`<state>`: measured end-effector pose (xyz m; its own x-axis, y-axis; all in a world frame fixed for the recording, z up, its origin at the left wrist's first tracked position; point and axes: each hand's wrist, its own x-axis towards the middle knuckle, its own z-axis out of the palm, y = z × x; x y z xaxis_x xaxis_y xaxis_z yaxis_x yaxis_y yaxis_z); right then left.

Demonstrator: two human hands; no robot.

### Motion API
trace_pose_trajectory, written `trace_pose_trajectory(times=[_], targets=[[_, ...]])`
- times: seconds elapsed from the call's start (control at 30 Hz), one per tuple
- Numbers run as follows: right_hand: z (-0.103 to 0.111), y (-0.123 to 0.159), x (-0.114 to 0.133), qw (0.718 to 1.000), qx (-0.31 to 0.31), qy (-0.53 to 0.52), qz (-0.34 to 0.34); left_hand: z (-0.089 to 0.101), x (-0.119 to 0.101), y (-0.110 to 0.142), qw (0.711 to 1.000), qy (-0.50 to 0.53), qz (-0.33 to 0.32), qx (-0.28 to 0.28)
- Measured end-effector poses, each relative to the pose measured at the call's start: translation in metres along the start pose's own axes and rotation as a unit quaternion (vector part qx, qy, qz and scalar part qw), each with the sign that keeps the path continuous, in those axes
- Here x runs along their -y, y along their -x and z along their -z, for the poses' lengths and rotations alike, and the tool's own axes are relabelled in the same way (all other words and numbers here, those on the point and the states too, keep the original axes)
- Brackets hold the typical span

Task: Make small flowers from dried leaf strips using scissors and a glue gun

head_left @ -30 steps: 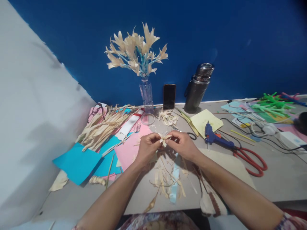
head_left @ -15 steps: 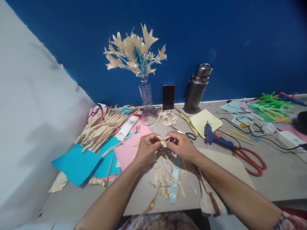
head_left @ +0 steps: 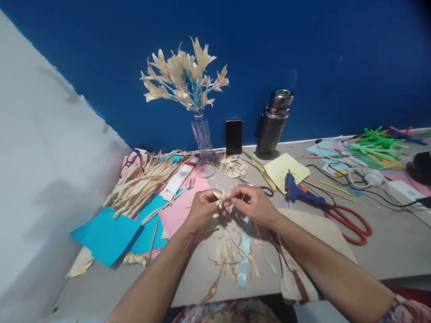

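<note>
A small cream flower (head_left: 221, 198) with pointed petals, like dried corn husk, is pinched in my left hand (head_left: 204, 208) above the middle of the table. My right hand (head_left: 253, 204) meets it from the right, thumb and fingertips closed at the flower's base; the exact spot they grip is hidden by the fingers. Below both hands lie loose husk strips (head_left: 229, 253) and a light blue ribbon strip (head_left: 244, 255). Just behind my right hand is a pair of black-handled scissors (head_left: 267, 191), partly covered.
Behind stand a clear vase (head_left: 202, 137) of husk flowers, a phone (head_left: 234, 137) and a flask (head_left: 273, 125). Dried husks (head_left: 141, 186) and blue paper (head_left: 104, 235) lie left. A blue glue gun (head_left: 299, 193), red-handled scissors (head_left: 350, 224) and cables (head_left: 336, 172) lie right.
The flower, earlier held between both hands' fingertips, has tilted so its petals face left, over my left fingers. My right fingers have shifted to its base. The view has turned slightly right.
</note>
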<state>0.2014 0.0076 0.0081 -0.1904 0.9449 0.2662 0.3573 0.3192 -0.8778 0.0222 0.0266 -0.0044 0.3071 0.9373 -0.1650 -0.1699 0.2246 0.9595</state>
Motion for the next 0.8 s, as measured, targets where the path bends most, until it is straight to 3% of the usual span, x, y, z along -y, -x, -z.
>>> trace_pose_trajectory(times=[0.13,0.23,0.37,0.6,0.7,0.8], targets=[[0.0,0.001,0.002,1.0,0.011,-0.021,0.002,0.002,-0.001,0.001,1.0,-0.006,0.012,0.02],[0.001,0.0,0.002,1.0,-0.001,-0.027,-0.001,0.0,-0.003,0.001,1.0,0.005,-0.006,-0.014],[0.003,-0.002,0.001,0.995,0.02,-0.072,-0.061,-0.003,-0.007,0.001,0.998,-0.001,-0.051,-0.033],[-0.003,-0.002,-0.007,0.95,0.103,-0.248,-0.163,0.003,-0.002,-0.004,0.994,-0.001,-0.111,0.006],[-0.005,-0.001,-0.012,0.937,0.1,-0.286,-0.171,0.002,-0.001,-0.003,0.995,0.013,-0.098,0.021],[-0.007,-0.002,-0.015,0.937,0.092,-0.291,-0.172,0.001,0.0,-0.001,0.998,0.048,-0.045,0.023]])
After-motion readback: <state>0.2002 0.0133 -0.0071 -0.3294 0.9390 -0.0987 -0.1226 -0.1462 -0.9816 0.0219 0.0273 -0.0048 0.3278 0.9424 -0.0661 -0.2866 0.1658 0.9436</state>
